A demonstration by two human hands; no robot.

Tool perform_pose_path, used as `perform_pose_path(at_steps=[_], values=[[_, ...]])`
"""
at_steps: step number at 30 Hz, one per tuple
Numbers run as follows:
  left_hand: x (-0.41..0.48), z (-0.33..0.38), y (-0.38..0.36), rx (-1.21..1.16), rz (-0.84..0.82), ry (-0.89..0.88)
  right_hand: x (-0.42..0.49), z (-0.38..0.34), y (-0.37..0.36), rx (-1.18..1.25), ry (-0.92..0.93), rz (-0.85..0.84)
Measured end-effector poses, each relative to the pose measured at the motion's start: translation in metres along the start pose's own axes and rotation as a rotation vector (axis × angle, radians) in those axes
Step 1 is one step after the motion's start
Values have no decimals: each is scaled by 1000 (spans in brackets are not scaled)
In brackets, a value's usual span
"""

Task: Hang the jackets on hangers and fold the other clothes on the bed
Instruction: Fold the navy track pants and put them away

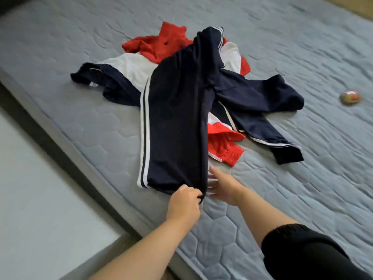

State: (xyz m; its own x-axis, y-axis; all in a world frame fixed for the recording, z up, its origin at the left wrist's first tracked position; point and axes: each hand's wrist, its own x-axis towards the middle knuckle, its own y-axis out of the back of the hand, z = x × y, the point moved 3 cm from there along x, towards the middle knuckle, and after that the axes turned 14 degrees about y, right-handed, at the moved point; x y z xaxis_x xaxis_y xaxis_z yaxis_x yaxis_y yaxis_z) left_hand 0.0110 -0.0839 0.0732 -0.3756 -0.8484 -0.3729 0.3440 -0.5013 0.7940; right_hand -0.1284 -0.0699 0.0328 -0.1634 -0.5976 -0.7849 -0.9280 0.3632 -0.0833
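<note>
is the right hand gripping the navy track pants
No, the right hand is open with straight fingers beside the navy track pants, while the left hand pinches their near edge.

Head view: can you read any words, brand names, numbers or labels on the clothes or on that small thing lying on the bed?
No text can be read.
Navy trousers: white side stripes only, no wording shows.
Red, white and navy jacket: no print or label visible.
Small round object on the bed: reddish marking, too blurred to read.
</note>
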Motion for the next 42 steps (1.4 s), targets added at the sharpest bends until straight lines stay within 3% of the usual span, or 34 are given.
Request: perform_pose_path(at_steps=[4,11,15,22,28,33,36,39,42], values=[[-40,38,22,-17,-153,43,-57,-17,1,151,93,74],[-108,108,106,-187,-196,79,-169,-72,14,-34,286,127],[-143,135,153,-325,-271,199,-243,-113,8,-311,481,115],[-215,150,247,-763,-34,304,-392,-199,-31,-721,862,117],[-293,158,320,-681,-171,180,-508,-238,-95,-672,1001,-28],[-389,143,354,-1085,-310,304,-594,-255,-135,-440,1089,-41],[-449,123,360,-1167,-375,277,-641,-253,-159,-294,1145,-41],[-510,110,364,-1119,-305,224,-686,-230,-186,-248,1210,-77],[-565,94,372,-1022,-44,235,-729,-189,-212,-250,1228,-156]])
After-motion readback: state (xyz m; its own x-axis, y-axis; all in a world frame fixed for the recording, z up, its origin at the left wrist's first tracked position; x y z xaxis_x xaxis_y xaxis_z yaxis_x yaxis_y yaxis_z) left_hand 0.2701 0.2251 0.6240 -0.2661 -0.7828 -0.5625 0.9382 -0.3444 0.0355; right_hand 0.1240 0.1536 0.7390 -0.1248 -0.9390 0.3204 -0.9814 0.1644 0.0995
